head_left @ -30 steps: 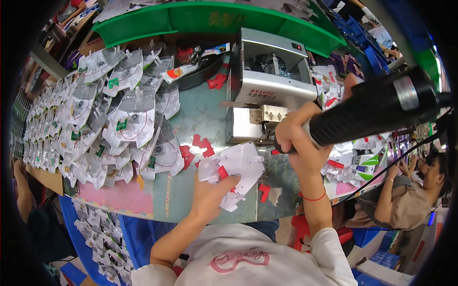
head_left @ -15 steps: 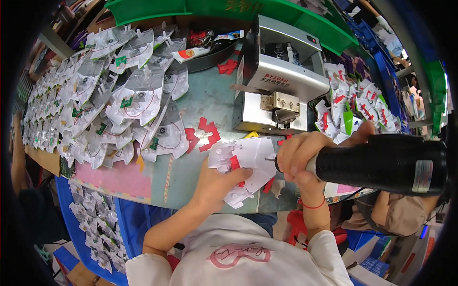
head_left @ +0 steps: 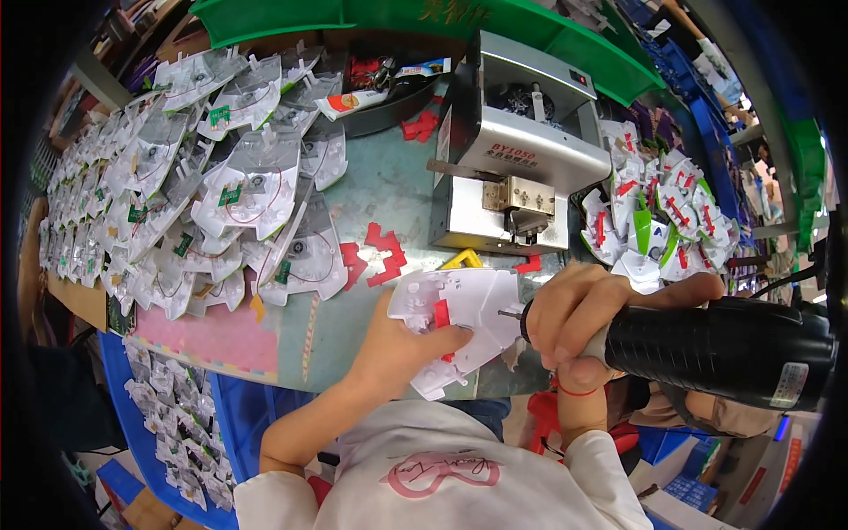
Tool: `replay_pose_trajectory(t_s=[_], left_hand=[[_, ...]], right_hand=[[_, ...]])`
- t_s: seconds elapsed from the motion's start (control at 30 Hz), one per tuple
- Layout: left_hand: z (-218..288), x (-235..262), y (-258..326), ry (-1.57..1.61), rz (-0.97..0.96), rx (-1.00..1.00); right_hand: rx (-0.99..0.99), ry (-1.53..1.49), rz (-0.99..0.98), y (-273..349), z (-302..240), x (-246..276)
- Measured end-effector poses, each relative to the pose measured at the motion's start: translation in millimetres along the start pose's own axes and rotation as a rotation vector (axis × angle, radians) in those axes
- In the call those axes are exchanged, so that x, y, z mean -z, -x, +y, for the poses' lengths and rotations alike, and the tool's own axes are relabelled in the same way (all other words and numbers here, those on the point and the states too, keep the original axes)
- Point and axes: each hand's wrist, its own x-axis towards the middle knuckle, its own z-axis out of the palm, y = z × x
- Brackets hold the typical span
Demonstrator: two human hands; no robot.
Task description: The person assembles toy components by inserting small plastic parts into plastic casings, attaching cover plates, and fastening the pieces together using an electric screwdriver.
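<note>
My left hand (head_left: 393,349) is closed on a white plastic housing (head_left: 481,296) above the near edge of the bench, its thumb lying over the inside. A red plastic piece (head_left: 442,314) sits in the housing beside that thumb. My right hand (head_left: 579,309) wraps round a thick black electric screwdriver (head_left: 707,344), held nearly level. Its thin metal bit (head_left: 509,314) points left at the housing's right edge; whether the two touch I cannot tell. Loose red plastic pieces (head_left: 385,254) lie on the bench beyond my left hand.
A silver screw-feeding machine (head_left: 503,203) stands behind my hands, with a yellow piece (head_left: 462,259) before it. White housings with green boards (head_left: 256,181) are piled at left, others with red parts (head_left: 662,212) at right. A black tray (head_left: 389,115) holds tubes. A blue bin (head_left: 252,424) stands below.
The housing in my left hand has shifted slightly right and toward me. The screwdriver has come down a little with my right hand, and its bit shows more plainly.
</note>
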Motion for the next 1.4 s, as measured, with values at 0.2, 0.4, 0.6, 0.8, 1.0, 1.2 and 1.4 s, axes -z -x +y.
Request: replay_pose_trajectory(t_s=[0.2,0.4,0.6,0.8,1.0,1.2,1.4], left_hand=[[-18.1,7.3,-8.8,0.005,0.018,0.086],[-24.4,6.2,-10.0,0.009,0.001,0.138],[-29.3,7.6,-11.9,0.054,-0.05,0.174],[-28.7,4.6,-11.9,0.012,-0.092,0.214],[-22.3,3.0,-11.1,-0.021,-0.142,0.356],[-22.0,0.3,-9.7,0.025,-0.168,0.224],[-27.9,-3.0,-11.2,-0.103,-0.081,0.138]], right_hand=[[0.075,0.083,0.161,-6.1,-0.8,0.5],[-0.023,0.308,0.278,-15.0,19.6,12.8],[-0.197,0.117,0.327,-11.3,12.7,2.4],[-0.166,-0.21,0.062,1.9,4.0,-5.5],[-0.251,-0.198,-0.046,8.7,7.1,-4.7],[-0.226,-0.128,-0.08,5.0,-1.9,-7.9],[-0.187,-0.035,-0.115,-2.3,-8.8,-9.6]])
